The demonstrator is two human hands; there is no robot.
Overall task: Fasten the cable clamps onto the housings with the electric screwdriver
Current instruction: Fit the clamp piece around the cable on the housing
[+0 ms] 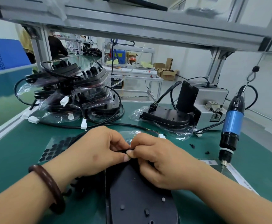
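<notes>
Black flat oval housing [132, 188], peg-studded

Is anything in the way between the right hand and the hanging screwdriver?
Nothing visible. Only open mat with a few small black bits lies between the right hand, pinching at the housing edge, and the screwdriver.

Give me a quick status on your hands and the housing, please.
Left hand and right hand both pinch a small black part at the housing's far edge. Electric screwdriver hangs untouched at right. No obstruction seen.
</notes>
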